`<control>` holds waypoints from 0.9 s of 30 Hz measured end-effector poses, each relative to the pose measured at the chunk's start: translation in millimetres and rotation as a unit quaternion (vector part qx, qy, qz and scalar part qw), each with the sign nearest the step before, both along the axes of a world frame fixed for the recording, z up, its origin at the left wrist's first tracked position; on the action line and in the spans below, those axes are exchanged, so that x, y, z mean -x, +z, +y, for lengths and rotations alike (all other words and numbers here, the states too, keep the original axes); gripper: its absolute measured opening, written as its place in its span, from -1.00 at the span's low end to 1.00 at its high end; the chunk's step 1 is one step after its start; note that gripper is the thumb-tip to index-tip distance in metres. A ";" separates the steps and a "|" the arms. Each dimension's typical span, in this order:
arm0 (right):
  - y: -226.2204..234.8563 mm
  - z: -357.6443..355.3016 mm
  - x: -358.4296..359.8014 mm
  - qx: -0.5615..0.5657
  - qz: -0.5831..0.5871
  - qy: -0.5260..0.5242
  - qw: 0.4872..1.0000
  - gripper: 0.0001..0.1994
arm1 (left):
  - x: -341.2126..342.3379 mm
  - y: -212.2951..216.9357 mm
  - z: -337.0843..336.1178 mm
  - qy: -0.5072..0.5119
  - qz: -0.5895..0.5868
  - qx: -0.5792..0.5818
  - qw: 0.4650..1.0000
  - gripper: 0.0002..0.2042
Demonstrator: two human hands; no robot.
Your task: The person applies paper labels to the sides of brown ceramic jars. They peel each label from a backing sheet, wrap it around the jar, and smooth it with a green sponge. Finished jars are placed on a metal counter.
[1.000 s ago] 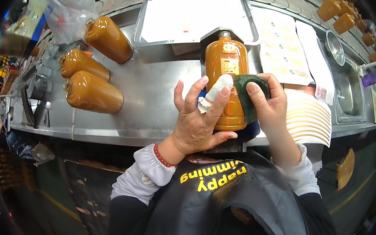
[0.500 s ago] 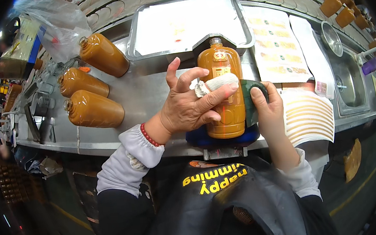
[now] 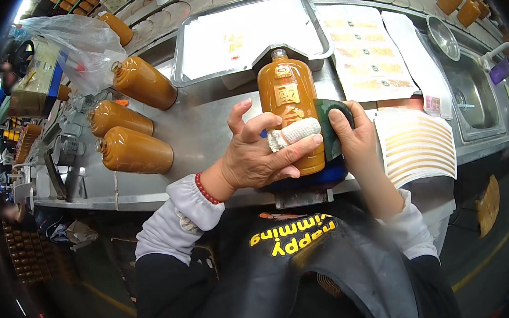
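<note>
Amber-glazed bottle (image 3: 291, 109) lying neck-away on a steel worktable (image 3: 202, 127), just below a shallow metal tray (image 3: 195, 48). The left hand (image 3: 260, 155), one finger wrapped in white bandage, closes over its lower body; the right hand (image 3: 354, 140) presses a dark green pad (image 3: 328, 124), apparently a sponge, against its side. Three similar bottles (image 3: 134, 151) lie well apart at left.

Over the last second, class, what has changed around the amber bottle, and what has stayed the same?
The left hand slid its bandaged finger lower across the amber bottle. The right hand still presses the green sponge to the bottle's side. The three bottles lying on the steel counter have not moved.
</note>
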State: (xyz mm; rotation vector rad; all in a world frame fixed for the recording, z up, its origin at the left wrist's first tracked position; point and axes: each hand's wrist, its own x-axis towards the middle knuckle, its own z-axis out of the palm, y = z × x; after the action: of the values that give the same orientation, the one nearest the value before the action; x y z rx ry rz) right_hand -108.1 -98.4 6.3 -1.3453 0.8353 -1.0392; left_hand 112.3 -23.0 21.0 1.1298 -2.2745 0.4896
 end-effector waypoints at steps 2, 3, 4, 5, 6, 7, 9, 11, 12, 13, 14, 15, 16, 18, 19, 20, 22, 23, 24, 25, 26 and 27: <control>-0.6 -0.6 1.1 0.001 -0.006 -0.004 1.000 -0.76 | 3.0 6.1 -4.3 -0.016 -0.006 0.006 1.000 -0.47; -2.3 -0.6 2.0 0.003 -0.009 -0.007 1.000 -0.76 | 2.4 8.2 -8.4 -0.016 0.005 0.002 1.000 -0.47; -4.5 -0.9 2.2 0.005 -0.013 -0.010 1.000 -0.76 | -0.9 10.7 -13.6 -0.017 0.016 -0.003 1.000 -0.46; -8.6 -1.3 1.4 -0.007 -0.039 -0.010 0.999 -0.75 | -3.9 11.2 -20.8 -0.020 0.028 -0.009 0.999 -0.45; -10.3 -1.1 1.8 0.001 -0.048 -0.010 0.999 -0.75 | -8.8 10.1 -30.0 -0.009 0.053 -0.007 0.999 -0.43; -6.3 1.5 4.0 0.004 -0.039 -0.008 0.999 -0.75 | -10.8 11.9 -35.5 0.006 0.068 -0.017 0.997 -0.43; 0.1 3.1 14.9 0.011 -0.020 0.006 1.000 -0.76 | -16.3 15.5 -44.5 0.025 0.098 -0.034 0.994 -0.42; 14.4 -11.0 31.9 0.101 0.027 -0.044 0.994 -0.81 | -16.8 18.1 -49.0 0.036 0.134 -0.050 0.989 -0.40; 23.9 -21.3 42.8 0.144 0.054 -0.070 0.986 -0.82 | -15.6 15.0 -49.3 0.032 0.154 -0.049 0.986 -0.39; 33.8 -43.8 55.1 0.230 0.126 -0.062 0.963 -0.80 | -15.2 12.7 -46.0 0.034 0.168 -0.046 0.984 -0.39; 41.1 -75.0 69.5 0.314 0.202 -0.060 0.926 -0.78 | -13.1 10.5 -46.6 0.028 0.186 -0.043 0.981 -0.38; 36.1 -108.1 78.4 0.361 0.259 -0.072 0.893 -0.78 | -11.3 8.2 -46.7 0.029 0.195 -0.034 0.980 -0.38; 26.2 -146.0 85.3 0.406 0.313 -0.082 0.855 -0.77 | -10.0 7.2 -45.9 0.029 0.196 -0.037 0.979 -0.37; -1.6 -231.4 101.5 0.371 0.447 -0.079 0.810 -0.77 | -7.9 6.3 -46.3 0.026 0.201 -0.044 0.978 -0.37; -19.6 -278.5 109.8 0.364 0.517 -0.099 0.768 -0.75 | -6.7 5.1 -46.9 0.020 0.208 -0.047 0.977 -0.37; -30.9 -318.5 113.3 0.354 0.584 -0.116 0.721 -0.69 | -6.6 2.3 -46.5 0.019 0.221 -0.055 0.974 -0.37; -31.9 -366.2 97.8 0.269 0.673 -0.115 0.679 -0.50 | -9.9 -2.6 -42.0 0.029 0.222 -0.054 0.973 -0.38; -26.9 -379.8 88.3 0.230 0.696 -0.089 0.675 -0.34 | -11.0 -4.4 -40.0 0.028 0.226 -0.056 0.972 -0.39; -26.5 -385.9 84.4 0.223 0.696 -0.089 0.677 -0.33 | -12.1 -5.1 -38.5 0.030 0.225 -0.055 0.972 -0.40; -25.3 -391.9 82.1 0.216 0.696 -0.089 0.679 -0.32 | -10.9 -6.9 -37.6 0.031 0.236 -0.053 0.970 -0.41; -24.3 -395.2 78.8 0.208 0.697 -0.089 0.681 -0.30 | -9.4 -9.1 -36.0 0.032 0.247 -0.052 0.967 -0.41; -25.0 -400.4 75.9 0.210 0.693 -0.095 0.683 -0.33 | -10.3 -11.0 -35.1 0.031 0.249 -0.054 0.967 -0.43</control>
State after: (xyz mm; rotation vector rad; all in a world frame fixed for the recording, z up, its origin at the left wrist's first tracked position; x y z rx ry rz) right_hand -184.1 -498.8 -18.7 -2.5056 1.9332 -0.1098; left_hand 122.6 -58.2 10.0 1.2189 -1.8473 0.0854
